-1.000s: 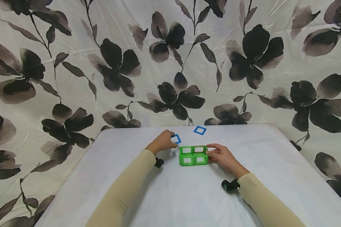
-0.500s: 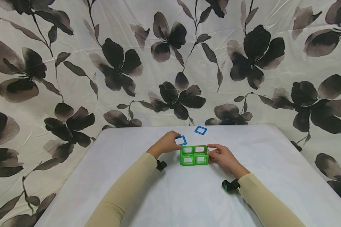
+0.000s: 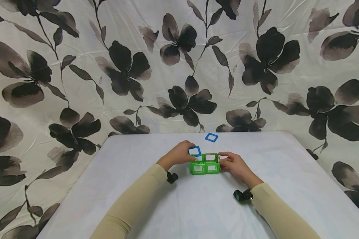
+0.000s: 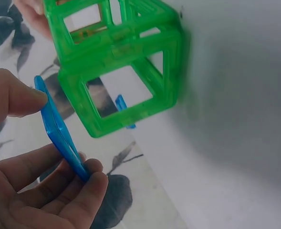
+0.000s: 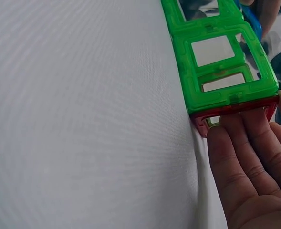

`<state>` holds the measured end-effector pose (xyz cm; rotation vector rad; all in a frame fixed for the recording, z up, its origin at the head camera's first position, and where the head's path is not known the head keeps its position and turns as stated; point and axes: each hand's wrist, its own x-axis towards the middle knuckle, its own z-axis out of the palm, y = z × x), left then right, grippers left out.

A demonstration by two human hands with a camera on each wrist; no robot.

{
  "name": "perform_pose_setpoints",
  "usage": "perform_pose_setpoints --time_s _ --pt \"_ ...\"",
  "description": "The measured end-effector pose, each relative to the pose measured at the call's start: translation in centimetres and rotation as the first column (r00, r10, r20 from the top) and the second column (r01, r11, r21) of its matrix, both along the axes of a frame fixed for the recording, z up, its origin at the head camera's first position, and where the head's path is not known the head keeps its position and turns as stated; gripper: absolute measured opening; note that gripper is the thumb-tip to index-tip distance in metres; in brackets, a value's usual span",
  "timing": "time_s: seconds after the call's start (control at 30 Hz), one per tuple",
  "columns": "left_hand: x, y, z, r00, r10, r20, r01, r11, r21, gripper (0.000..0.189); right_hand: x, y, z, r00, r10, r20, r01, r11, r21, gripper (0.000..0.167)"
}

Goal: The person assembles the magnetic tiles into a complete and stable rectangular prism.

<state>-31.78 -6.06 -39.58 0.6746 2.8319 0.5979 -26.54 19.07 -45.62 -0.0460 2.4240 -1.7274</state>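
Observation:
My left hand [image 3: 178, 153] pinches a blue square magnetic tile [image 3: 199, 151] above the left back part of a green box of magnetic tiles [image 3: 204, 168]. In the left wrist view, the thumb is on one edge of this blue tile [image 4: 56, 126] and the fingertips on the opposite edge. It stands tilted, a small gap away from the green tiles [image 4: 123, 117]. At the box's right end, my right hand [image 3: 234, 166] touches the side with fairly straight fingers. The right wrist view shows a red tile [image 5: 235, 109] forming that end, with fingertips resting against it.
Another blue square tile [image 3: 207, 136] lies flat near the back edge of the white-covered table [image 3: 191, 205]. Behind the table hangs a floral cloth [image 3: 149, 116]. A small black camera sits on each wrist, the right one [image 3: 242, 195] low over the table.
My left hand has moved right and slightly nearer, carrying the blue tile from beside the green box to over its left back part. The right hand and the box have stayed put.

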Motion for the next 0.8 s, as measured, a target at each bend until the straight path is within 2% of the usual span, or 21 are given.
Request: perform_pose_setpoints --time_s 0.17,0.57,0.8 --pt "0.4 0.6 -0.1 1.000 -0.008 0.012 0.008 1.000 -0.004 0.061 0.0 0.1 0.0 1.000 0.004 0.010 -0.004 1.000 0.001 0.047" --pt "0.9 2.0 0.1 0.998 -0.068 0.007 0.068 0.997 -0.033 0.060 -0.3 0.5 0.2 0.999 0.049 0.001 -0.049 0.999 0.007 0.047" --pt "1.2 2.8 0.0 0.997 -0.081 0.004 0.081 0.996 -0.033 0.059 -0.4 0.4 0.2 1.000 0.022 0.014 -0.022 1.000 0.000 0.047"
